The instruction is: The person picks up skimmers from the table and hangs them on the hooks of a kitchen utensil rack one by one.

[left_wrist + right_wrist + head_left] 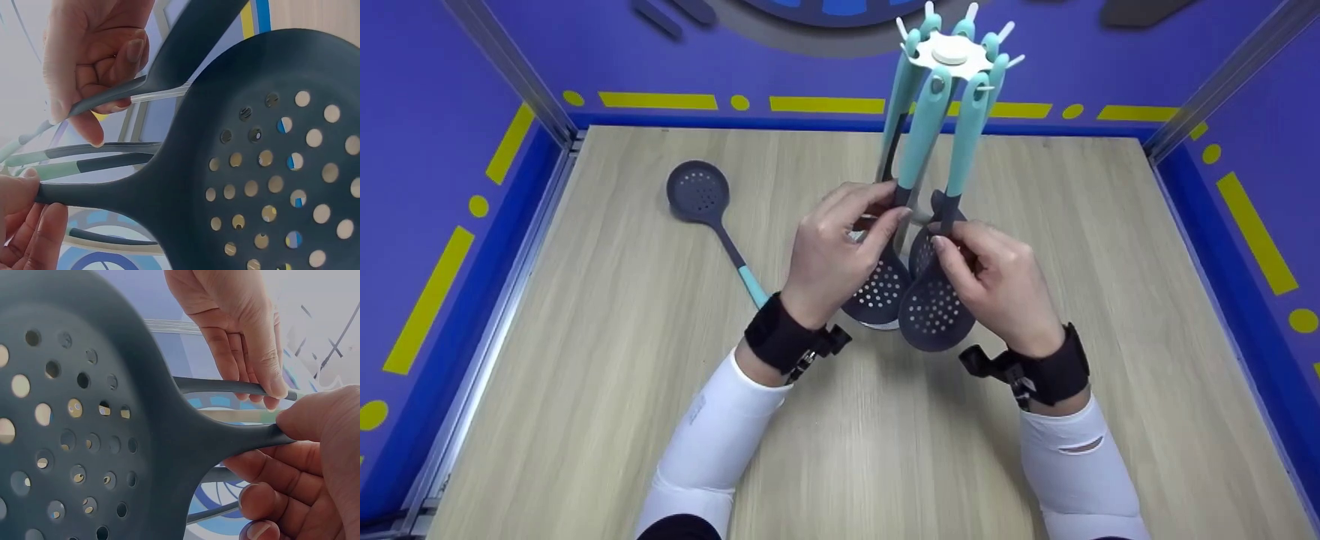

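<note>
A white carousel rack (pixel 950 51) stands at the back, with several teal-handled utensils hanging from its hooks. My left hand (pixel 836 247) pinches the dark neck of one hanging skimmer (pixel 879 289), just under its teal handle. Beside it, the right hand (pixel 997 277) pinches the neck of a second skimmer (pixel 936 319) between thumb and fingers. Both skimmers have round, dark grey bowls full of holes. In the left wrist view the left skimmer's bowl (pixel 185 191) fills much of the picture; in the right wrist view the right one's bowl (pixel 152 439) does. Utensils behind are partly hidden.
Another skimmer (pixel 697 191) lies on the wooden table (pixel 607 360) to the left, its teal handle end hidden behind the left wrist. Blue panels with yellow marks (pixel 656 101) bound the table at the back and on both sides.
</note>
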`<move>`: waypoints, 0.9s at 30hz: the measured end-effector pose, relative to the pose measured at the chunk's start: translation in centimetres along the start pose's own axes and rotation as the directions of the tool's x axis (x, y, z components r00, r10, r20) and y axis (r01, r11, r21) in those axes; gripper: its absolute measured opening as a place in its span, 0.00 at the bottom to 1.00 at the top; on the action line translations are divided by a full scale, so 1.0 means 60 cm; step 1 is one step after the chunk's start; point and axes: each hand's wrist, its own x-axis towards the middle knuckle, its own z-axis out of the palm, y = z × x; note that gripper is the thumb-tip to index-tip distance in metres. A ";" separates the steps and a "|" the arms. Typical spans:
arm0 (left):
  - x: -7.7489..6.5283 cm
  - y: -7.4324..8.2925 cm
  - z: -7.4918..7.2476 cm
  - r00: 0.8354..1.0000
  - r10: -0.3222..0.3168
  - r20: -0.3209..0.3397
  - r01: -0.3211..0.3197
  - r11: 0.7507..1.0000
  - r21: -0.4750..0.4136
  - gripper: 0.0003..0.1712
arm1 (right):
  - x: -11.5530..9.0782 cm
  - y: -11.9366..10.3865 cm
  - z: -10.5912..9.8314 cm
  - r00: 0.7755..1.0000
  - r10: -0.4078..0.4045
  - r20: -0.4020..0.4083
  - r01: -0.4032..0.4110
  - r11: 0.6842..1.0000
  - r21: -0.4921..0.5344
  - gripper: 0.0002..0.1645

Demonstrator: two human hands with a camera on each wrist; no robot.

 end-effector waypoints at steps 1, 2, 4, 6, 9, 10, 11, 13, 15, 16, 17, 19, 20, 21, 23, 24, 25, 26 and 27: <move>0.000 -0.001 0.000 1.000 -0.004 -0.001 0.004 1.000 0.000 0.18 | 0.000 0.000 0.000 1.000 0.001 0.004 -0.001 1.000 0.001 0.11; -0.001 -0.001 0.000 1.000 -0.007 -0.001 0.007 1.000 -0.001 0.18 | 0.000 -0.001 0.000 1.000 0.001 0.006 -0.001 1.000 0.003 0.11; -0.001 -0.002 0.000 1.000 -0.012 -0.002 0.012 1.000 -0.003 0.18 | 0.000 -0.002 0.001 1.000 0.003 0.012 -0.003 1.000 0.003 0.11; -0.002 -0.003 0.001 1.000 -0.013 -0.001 0.013 1.000 -0.008 0.17 | 0.000 -0.002 0.002 1.000 0.005 0.019 -0.005 1.000 -0.001 0.11; -0.002 -0.004 0.001 1.000 -0.011 0.004 0.011 1.000 -0.016 0.17 | -0.001 -0.002 0.003 1.000 0.006 0.017 -0.006 1.000 -0.005 0.11; -0.003 -0.004 0.001 1.000 -0.011 0.005 0.011 1.000 -0.016 0.17 | -0.002 -0.001 0.003 1.000 0.007 0.016 -0.007 1.000 -0.005 0.11; -0.003 -0.004 0.002 1.000 -0.011 0.005 0.011 1.000 -0.016 0.17 | -0.002 -0.001 0.004 1.000 0.007 0.014 -0.006 1.000 -0.004 0.10; -0.003 -0.004 0.002 1.000 -0.012 0.005 0.013 1.000 -0.017 0.17 | -0.002 -0.001 0.005 1.000 0.006 0.010 -0.006 1.000 0.002 0.10; -0.004 -0.004 0.003 1.000 -0.015 0.006 0.015 1.000 -0.018 0.17 | -0.002 -0.002 0.005 1.000 0.005 0.009 -0.005 1.000 0.009 0.10; -0.004 -0.004 0.003 1.000 -0.017 0.007 0.017 1.000 -0.020 0.17 | -0.002 -0.002 0.006 1.000 0.004 0.007 -0.004 1.000 0.011 0.09; -0.004 -0.004 0.003 1.000 -0.019 0.009 0.019 1.000 -0.022 0.17 | -0.002 -0.002 0.006 1.000 0.003 0.007 -0.003 1.000 0.014 0.09; -0.005 -0.004 0.004 1.000 -0.022 0.012 0.022 0.999 -0.023 0.17 | -0.002 -0.002 0.007 1.000 0.000 0.006 -0.001 1.000 0.016 0.09; -0.005 -0.003 0.004 1.000 -0.024 0.013 0.024 0.999 -0.024 0.17 | -0.002 -0.002 0.007 1.000 0.000 0.007 0.000 1.000 0.017 0.08; -0.005 -0.003 0.004 1.000 -0.025 0.015 0.025 0.999 -0.025 0.17 | -0.002 -0.002 0.008 1.000 0.000 0.008 0.000 1.000 0.017 0.08; -0.005 -0.003 0.004 1.000 -0.023 0.017 0.023 0.999 -0.023 0.17 | -0.001 -0.002 0.008 1.000 0.000 0.012 0.000 1.000 0.015 0.08; -0.005 -0.003 0.004 1.000 -0.021 0.017 0.021 1.000 -0.021 0.17 | -0.001 -0.002 0.008 1.000 -0.001 0.012 0.001 1.000 0.014 0.08; -0.005 -0.003 0.004 1.000 -0.019 0.018 0.020 1.000 -0.020 0.17 | -0.001 -0.002 0.008 1.000 -0.001 0.013 0.001 1.000 0.014 0.08; -0.005 -0.003 0.005 1.000 -0.017 0.018 0.018 1.000 -0.019 0.17 | -0.001 -0.002 0.008 1.000 -0.002 0.013 0.002 1.000 0.014 0.08; -0.005 -0.004 0.005 1.000 -0.016 0.019 0.016 1.000 -0.019 0.17 | -0.001 -0.002 0.008 1.000 -0.003 0.013 0.002 1.000 0.016 0.08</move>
